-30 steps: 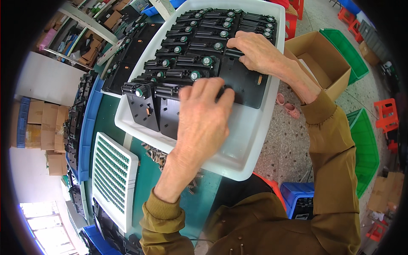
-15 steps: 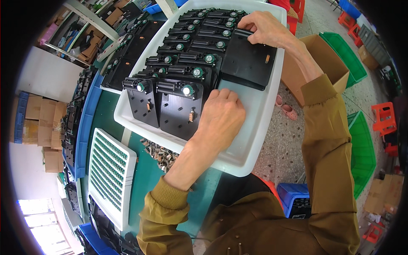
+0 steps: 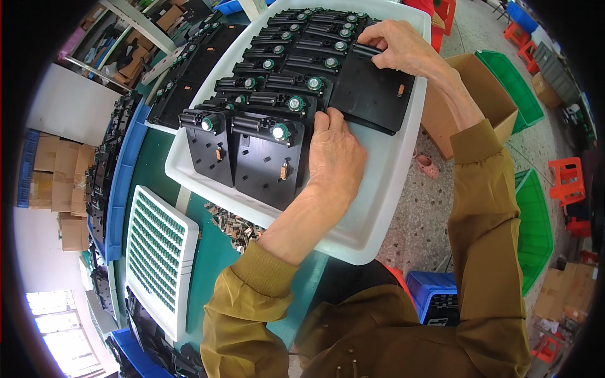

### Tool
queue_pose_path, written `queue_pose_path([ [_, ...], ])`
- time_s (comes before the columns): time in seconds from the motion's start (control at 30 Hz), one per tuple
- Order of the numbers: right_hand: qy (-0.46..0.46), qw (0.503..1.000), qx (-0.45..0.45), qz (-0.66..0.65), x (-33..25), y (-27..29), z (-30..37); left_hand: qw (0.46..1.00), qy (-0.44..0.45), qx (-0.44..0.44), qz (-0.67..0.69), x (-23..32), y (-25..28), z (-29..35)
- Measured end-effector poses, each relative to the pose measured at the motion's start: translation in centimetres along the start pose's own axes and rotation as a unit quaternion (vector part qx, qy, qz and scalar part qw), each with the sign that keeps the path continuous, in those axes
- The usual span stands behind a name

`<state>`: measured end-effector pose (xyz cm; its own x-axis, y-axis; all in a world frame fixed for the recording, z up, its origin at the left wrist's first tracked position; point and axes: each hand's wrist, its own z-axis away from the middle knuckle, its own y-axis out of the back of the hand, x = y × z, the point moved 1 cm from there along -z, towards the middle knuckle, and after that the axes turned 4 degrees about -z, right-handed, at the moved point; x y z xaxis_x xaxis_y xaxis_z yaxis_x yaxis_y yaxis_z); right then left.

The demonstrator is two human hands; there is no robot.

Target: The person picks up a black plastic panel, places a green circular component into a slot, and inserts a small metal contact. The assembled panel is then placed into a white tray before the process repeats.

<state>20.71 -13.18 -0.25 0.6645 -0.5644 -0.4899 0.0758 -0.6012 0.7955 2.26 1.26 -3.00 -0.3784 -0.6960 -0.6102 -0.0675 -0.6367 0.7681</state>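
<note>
Two hands are arranging black plastic assemblies in a white tray [image 3: 378, 208].

The black plate [image 3: 372, 94] is lying flat at the tray's right side, just beside the stacked rows of black assemblies [image 3: 296, 57] with green-and-silver knobs. The right hand [image 3: 403, 47] is pinching its far edge between thumb and fingers, while the left hand [image 3: 337, 157] is resting palm-down on its near-left corner, fingers curled against the nearest assembly [image 3: 268, 160]. The tray is sitting on a green table [image 3: 214, 252], with a white slotted grille [image 3: 154, 258] near its left and a cardboard box [image 3: 466, 94] on the floor to the right.
</note>
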Motion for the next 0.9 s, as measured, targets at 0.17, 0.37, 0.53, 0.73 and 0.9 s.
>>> queue_pose_path([
  [0.17, 0.001, 1.0, 0.012, 0.003, -0.5, -0.4, 0.1, 0.998, 0.02, 0.049, 0.019, -0.2, -1.1, 0.3],
  [0.37, -0.003, 0.999, -0.035, -0.005, -1.5, -0.8, 0.4, 0.972, -0.015, 0.198, 0.129, -0.9, -1.5, 2.0],
  [0.53, -0.006, 0.994, -0.082, 0.075, -3.1, -2.0, 0.7, 0.953, -0.008, 0.233, 0.193, -1.6, -1.0, 3.4],
  [0.73, 0.029, 0.995, -0.029, 0.09, -3.0, -2.8, 1.6, 0.955, -0.004, 0.233, 0.185, -1.3, -1.0, 3.3],
  [0.9, 0.019, 0.998, 0.015, 0.062, -2.6, -2.1, 2.9, 0.948, -0.012, 0.246, 0.201, -1.2, -0.7, 3.4],
])
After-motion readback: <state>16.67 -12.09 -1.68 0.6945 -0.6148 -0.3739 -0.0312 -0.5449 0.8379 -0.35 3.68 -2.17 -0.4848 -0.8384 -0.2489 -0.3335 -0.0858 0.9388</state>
